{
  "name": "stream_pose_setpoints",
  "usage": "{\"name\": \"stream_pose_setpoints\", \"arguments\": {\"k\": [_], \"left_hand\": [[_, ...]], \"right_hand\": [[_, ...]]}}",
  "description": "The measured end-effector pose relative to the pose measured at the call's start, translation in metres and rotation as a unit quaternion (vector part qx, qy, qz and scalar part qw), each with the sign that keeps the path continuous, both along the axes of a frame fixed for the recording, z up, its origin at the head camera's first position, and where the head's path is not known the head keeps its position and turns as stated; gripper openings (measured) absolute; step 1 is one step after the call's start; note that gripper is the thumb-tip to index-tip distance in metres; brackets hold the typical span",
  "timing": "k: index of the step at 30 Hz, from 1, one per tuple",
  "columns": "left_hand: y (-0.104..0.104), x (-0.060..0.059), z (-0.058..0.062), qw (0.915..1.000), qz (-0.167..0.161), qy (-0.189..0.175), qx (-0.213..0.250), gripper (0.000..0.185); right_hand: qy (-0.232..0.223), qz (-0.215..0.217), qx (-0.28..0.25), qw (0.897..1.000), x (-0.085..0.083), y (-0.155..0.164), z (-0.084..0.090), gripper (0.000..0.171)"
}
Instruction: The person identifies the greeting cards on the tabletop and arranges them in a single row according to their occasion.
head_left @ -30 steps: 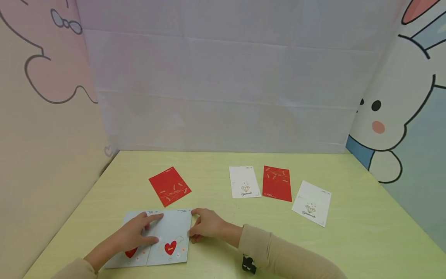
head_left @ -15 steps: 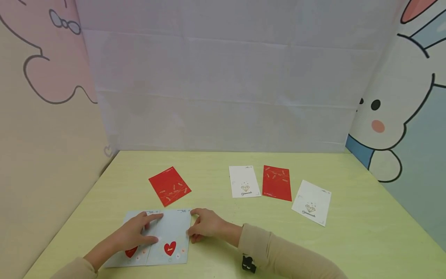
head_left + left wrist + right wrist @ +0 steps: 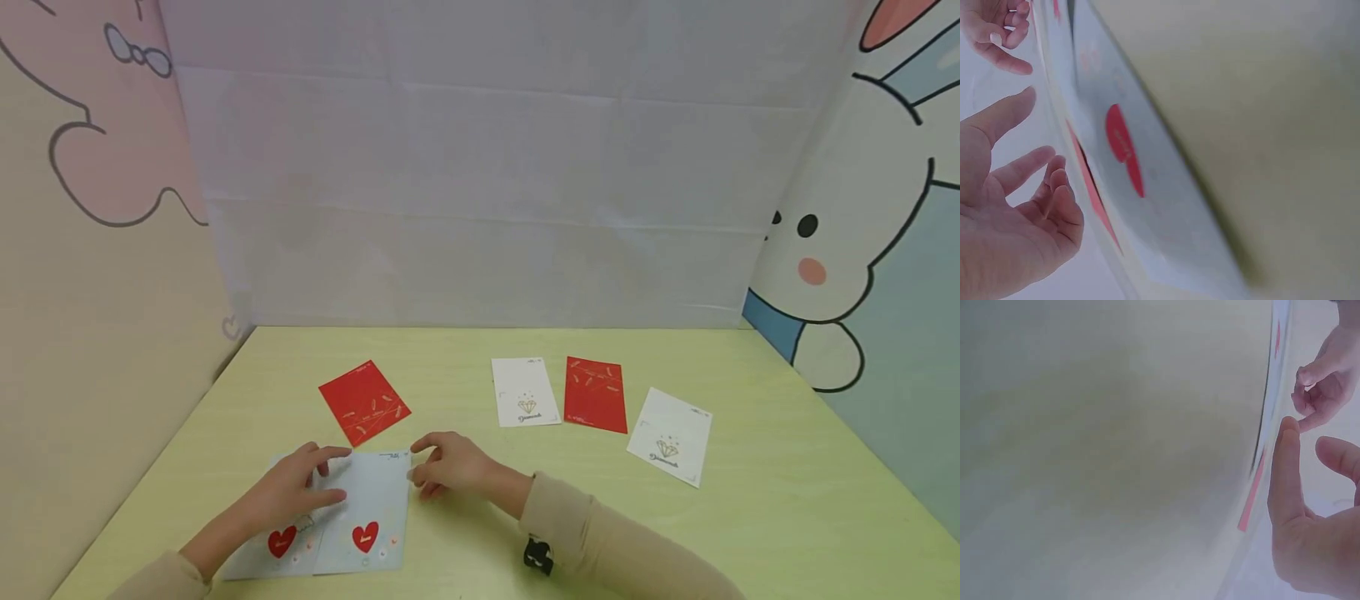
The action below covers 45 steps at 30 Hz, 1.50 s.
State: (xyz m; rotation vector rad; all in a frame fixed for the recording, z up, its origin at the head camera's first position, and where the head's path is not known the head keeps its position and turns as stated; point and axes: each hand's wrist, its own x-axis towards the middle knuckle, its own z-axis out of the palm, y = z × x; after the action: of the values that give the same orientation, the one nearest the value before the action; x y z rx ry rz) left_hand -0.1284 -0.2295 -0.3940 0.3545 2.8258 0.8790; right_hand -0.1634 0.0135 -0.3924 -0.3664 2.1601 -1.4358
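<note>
Two pale blue cards lie side by side at the front left of the table in the head view: a left card (image 3: pixel 251 563) and a right card (image 3: pixel 378 492), each printed with a red heart. Over the left card and the seam hovers my left hand (image 3: pixel 281 493), fingers spread and part of that card hidden beneath it. Its fingers stand apart from the card faces in the left wrist view. My right hand (image 3: pixel 459 465) is raised just off the right card's right edge, with loosely bent fingers and nothing between them.
A red card (image 3: pixel 365 403) lies tilted behind the blue pair. Farther right are a white card (image 3: pixel 523 392) with a diamond print, another red card (image 3: pixel 596 396) and a second white card (image 3: pixel 670 437). A white sheet (image 3: pixel 480 208) hangs behind the table.
Both hands have lifted from the blue cards and shifted slightly away from me; more of the left card's heart now shows. The cards stay side by side.
</note>
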Motion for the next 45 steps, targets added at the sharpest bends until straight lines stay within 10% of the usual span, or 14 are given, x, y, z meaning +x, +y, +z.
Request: {"name": "stream_pose_setpoints", "arguments": {"k": [8, 16, 23, 30, 45], "left_hand": [[-0.003, -0.020, 0.009, 0.9951, 0.014, 0.071, 0.067, 0.043], [-0.013, -0.042, 0.004, 0.9835, 0.099, -0.020, 0.150, 0.055], [-0.045, -0.085, -0.056, 0.9686, 0.143, -0.075, 0.189, 0.080], [-0.016, -0.063, -0.005, 0.9552, 0.162, -0.118, 0.218, 0.081], [-0.006, -0.059, 0.004, 0.9324, 0.187, -0.147, 0.272, 0.077]], "right_hand": [[0.003, -0.043, -0.041, 0.998, -0.027, 0.016, 0.005, 0.030], [-0.003, -0.092, -0.066, 0.994, -0.052, 0.030, 0.006, 0.033], [-0.009, -0.144, -0.077, 0.987, -0.067, 0.028, 0.000, 0.031], [-0.030, -0.156, -0.097, 0.983, -0.080, 0.020, -0.006, 0.036], [-0.039, -0.153, -0.086, 0.984, -0.082, -0.012, -0.005, 0.041]]}}
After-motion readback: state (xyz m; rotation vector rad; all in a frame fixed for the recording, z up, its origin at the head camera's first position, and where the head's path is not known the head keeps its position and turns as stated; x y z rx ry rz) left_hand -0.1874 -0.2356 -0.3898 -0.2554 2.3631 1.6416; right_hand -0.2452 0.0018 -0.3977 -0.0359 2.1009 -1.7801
